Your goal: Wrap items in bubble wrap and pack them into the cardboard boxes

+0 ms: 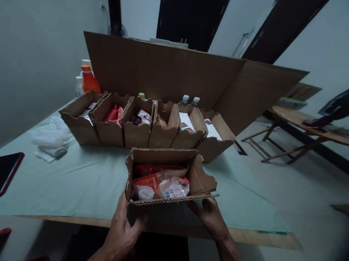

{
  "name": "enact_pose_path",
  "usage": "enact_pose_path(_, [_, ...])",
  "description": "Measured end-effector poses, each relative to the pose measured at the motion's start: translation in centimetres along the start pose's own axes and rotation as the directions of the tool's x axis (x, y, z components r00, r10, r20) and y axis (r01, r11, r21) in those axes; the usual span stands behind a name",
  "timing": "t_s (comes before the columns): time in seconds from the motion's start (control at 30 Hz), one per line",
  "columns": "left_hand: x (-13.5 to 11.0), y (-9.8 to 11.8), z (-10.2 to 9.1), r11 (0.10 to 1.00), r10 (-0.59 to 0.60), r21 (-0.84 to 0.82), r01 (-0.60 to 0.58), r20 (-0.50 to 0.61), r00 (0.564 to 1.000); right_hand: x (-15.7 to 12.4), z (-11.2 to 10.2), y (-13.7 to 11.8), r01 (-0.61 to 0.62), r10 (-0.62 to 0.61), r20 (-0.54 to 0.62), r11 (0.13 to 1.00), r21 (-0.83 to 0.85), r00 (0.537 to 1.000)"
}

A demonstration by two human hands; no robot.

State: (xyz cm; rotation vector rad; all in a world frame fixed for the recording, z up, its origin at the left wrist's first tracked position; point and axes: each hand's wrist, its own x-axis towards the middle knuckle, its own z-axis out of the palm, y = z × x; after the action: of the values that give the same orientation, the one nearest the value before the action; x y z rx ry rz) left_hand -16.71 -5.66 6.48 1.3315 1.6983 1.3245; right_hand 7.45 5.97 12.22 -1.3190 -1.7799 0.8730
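Held box: open-topped brown corrugated-cardboard box (pixel 202 177), between both hands' fingers above the desk's near edge; base hidden, so cannot tell whether lifted clear.
Left hand (pixel 123 224): fingers closed on the near left corner, thumb blurred.
Right hand (pixel 211 218): fingers supporting the near right corner from below.
Box contents: just beyond the fingers, red-and-orange printed packet (pixel 147 181), clear-and-white plastic packet (pixel 175 187) and small white roll (pixel 146 193); filling apparently done, top uncovered.
Box row (pixel 137 137): beyond the fingers, six open brown cardboard boxes side by side, visibly bearing goods.
Left over: held box apart from the row, seemingly not placed yet.
Left of fingers: crumpled clear plastic bags (pixel 51 135), then dark red-edged tablet (pixel 2 175).
Far beyond fingers: orange plastic bottle (pixel 89 80), tall brown cardboard panel (pixel 166 71).
Underneath: pale-green cloth-covered desk (pixel 93 196).
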Motion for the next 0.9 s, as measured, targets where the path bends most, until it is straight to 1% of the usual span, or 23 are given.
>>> enact_pose_path(0.03, [-0.6,-0.2,0.7,1.000,0.011,0.012,-0.012,0.033,0.999,0.1,-1.0,0.5,-0.006,0.006,0.018,1.000,0.017,1.000])
enact_pose_path(0.1, [-1.5,-0.3,2.5,0.997,0.076,0.006,-0.077,0.129,0.989,-0.2,-3.7,2.0,-0.026,0.025,0.032,0.999,0.038,0.999])
enact_pose_path(0.13, [-1.9,-0.2,3.6,0.992,0.124,-0.015,-0.123,0.188,0.974,-0.6,-5.3,3.0,-0.040,0.039,0.028,0.998,0.047,0.999])
enact_pose_path(0.2, [-2.4,0.3,6.1,0.971,0.237,-0.084,-0.222,0.312,0.920,-1.2,-8.7,5.1,-0.076,0.077,-0.007,0.994,0.078,0.997])
enact_pose_path(0.27, [-2.6,1.3,9.1,0.941,0.337,-0.154,-0.300,0.400,0.852,-1.4,-11.7,7.4,-0.104,0.117,-0.102,0.986,0.129,0.988])
enact_pose_path(0.3, [-2.6,2.1,10.7,0.930,0.368,-0.183,-0.319,0.436,0.821,-1.3,-13.0,8.6,-0.112,0.140,-0.181,0.982,0.155,0.973])
enact_pose_path(0.33, [-2.4,2.9,12.3,0.925,0.381,-0.207,-0.319,0.474,0.794,-1.0,-14.1,9.6,-0.117,0.163,-0.274,0.977,0.176,0.948])
enact_pose_path(0.4, [-1.8,4.7,15.3,0.933,0.359,-0.240,-0.269,0.561,0.746,-0.3,-15.7,11.5,-0.125,0.201,-0.434,0.972,0.197,0.879])
enact_pose_path(0.43, [-1.4,5.6,16.6,0.939,0.342,-0.249,-0.237,0.614,0.711,0.0,-16.3,12.2,-0.130,0.214,-0.481,0.971,0.201,0.850])
enact_pose_path(0.47, [-0.9,6.4,17.6,0.944,0.328,-0.253,-0.210,0.670,0.666,0.1,-16.6,12.8,-0.136,0.223,-0.505,0.969,0.204,0.833])
enact_pose_path(0.5, [-0.4,7.0,18.3,0.949,0.315,-0.249,-0.193,0.725,0.613,-0.1,-16.8,13.2,-0.143,0.231,-0.513,0.968,0.206,0.827])
enact_pose_path(0.57, [0.6,7.4,18.7,0.954,0.295,-0.221,-0.202,0.810,0.507,-1.2,-16.8,13.7,-0.162,0.249,-0.508,0.964,0.211,0.824])
enact_pose_path(0.6, [1.2,7.0,18.6,0.953,0.289,-0.202,-0.226,0.830,0.478,-2.2,-16.6,13.9,-0.170,0.256,-0.495,0.962,0.213,0.830])
enact_pose_path(0.63, [1.8,6.4,18.2,0.949,0.289,-0.183,-0.257,0.829,0.479,-3.3,-16.3,14.0,-0.174,0.256,-0.459,0.961,0.214,0.851])
enact_pose_path(0.67, [2.4,5.5,17.6,0.941,0.301,-0.163,-0.297,0.805,0.511,-4.5,-15.8,14.0,-0.173,0.246,-0.406,0.962,0.209,0.880])
enact_pose_path(0.7, [3.2,4.4,16.9,0.931,0.319,-0.137,-0.339,0.760,0.566,-5.6,-15.3,14.1,-0.171,0.232,-0.348,0.965,0.197,0.909])
enact_pose_path(0.73, [4.1,3.2,16.2,0.920,0.338,-0.103,-0.378,0.698,0.632,-6.5,-14.6,14.2,-0.177,0.222,-0.297,0.969,0.170,0.929])
enact_pose_path(0.77, [5.1,2.0,15.5,0.910,0.354,-0.058,-0.410,0.624,0.697,-7.2,-13.9,14.2,-0.201,0.228,-0.266,0.971,0.126,0.936])
enact_pose_path(0.8, [6.1,0.9,14.9,0.900,0.367,-0.004,-0.436,0.546,0.753,-7.4,-13.2,14.3,-0.244,0.254,-0.267,0.967,0.072,0.930])
enact_pose_path(0.83, [7.1,-0.1,14.4,0.887,0.384,0.051,-0.458,0.471,0.795,-7.3,-12.6,14.4,-0.295,0.288,-0.293,0.955,0.022,0.912])
enact_pose_path(0.87, [8.0,-0.9,14.0,0.870,0.407,0.100,-0.482,0.404,0.819,-6.9,-12.3,14.5,-0.340,0.317,-0.320,0.940,-0.014,0.893])
enact_pose_path(0.9, [8.8,-1.7,13.7,0.849,0.439,0.140,-0.509,0.351,0.827,-6.1,-12.1,14.6,-0.367,0.335,-0.335,0.930,-0.035,0.881])
